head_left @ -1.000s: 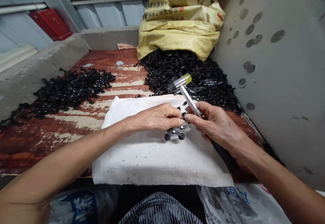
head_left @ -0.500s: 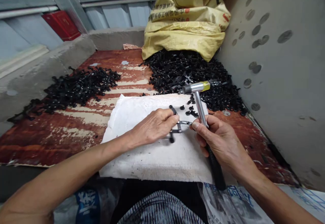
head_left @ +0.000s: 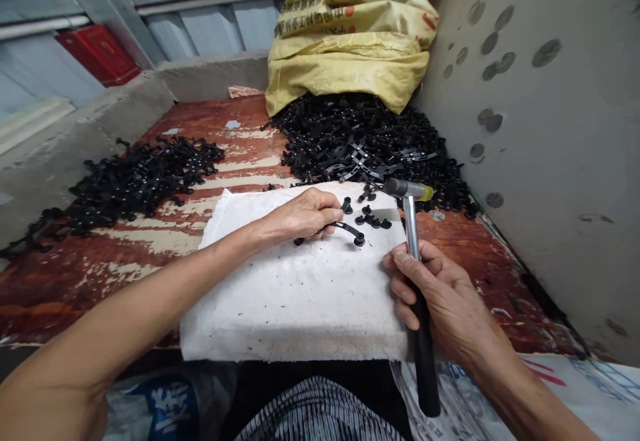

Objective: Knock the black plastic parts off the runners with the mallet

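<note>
Hammer: steel shaft and head, yellow-tipped face, black handle; held head-up, gripped by the right fingers.

Curved link: thin black strip with a round stud at one end; lies on the white cloth pad, its other end under the left fingers.

Small studs: black, loosely clustered on the pad, just beside the link.

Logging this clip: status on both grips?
Left grip on curved black plastic link. Right grip shut on small hammer. Loose black pieces on white cloth.
</note>
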{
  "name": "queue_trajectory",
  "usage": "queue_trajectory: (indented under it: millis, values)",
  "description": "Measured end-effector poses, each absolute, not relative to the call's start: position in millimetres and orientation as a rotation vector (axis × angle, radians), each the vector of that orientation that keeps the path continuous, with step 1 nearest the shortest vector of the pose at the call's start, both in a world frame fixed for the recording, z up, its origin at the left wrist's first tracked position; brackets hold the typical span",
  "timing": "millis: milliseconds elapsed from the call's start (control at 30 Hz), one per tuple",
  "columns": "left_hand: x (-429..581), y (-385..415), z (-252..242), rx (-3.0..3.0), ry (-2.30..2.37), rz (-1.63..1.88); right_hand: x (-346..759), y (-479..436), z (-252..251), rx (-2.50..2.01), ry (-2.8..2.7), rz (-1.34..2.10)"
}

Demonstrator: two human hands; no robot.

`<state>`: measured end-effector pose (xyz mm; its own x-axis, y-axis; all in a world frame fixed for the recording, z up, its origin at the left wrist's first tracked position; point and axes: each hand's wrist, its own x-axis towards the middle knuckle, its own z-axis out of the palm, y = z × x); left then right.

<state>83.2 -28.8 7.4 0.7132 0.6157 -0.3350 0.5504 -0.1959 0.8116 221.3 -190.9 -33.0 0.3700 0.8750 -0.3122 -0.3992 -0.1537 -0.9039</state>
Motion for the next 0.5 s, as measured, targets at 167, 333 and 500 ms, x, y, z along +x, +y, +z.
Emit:
queue_trajectory:
  millis: [167,333,500]
  values:
    - [85.4,-26.1,5.7,1.801,0.91,0.067,223.0,-189.8,-30.9,-1.279,-0.52,1.231]
    - [88.2,-24.9,3.3,1.775,0.894,0.058,224.6,-190.5,-33.4,-1.277,-0.517,1.233]
    - [89.2,-24.6,1.9,1.785,0.91,0.051,224.6,-190.3,-33.6,-1.269,-0.511,1.243]
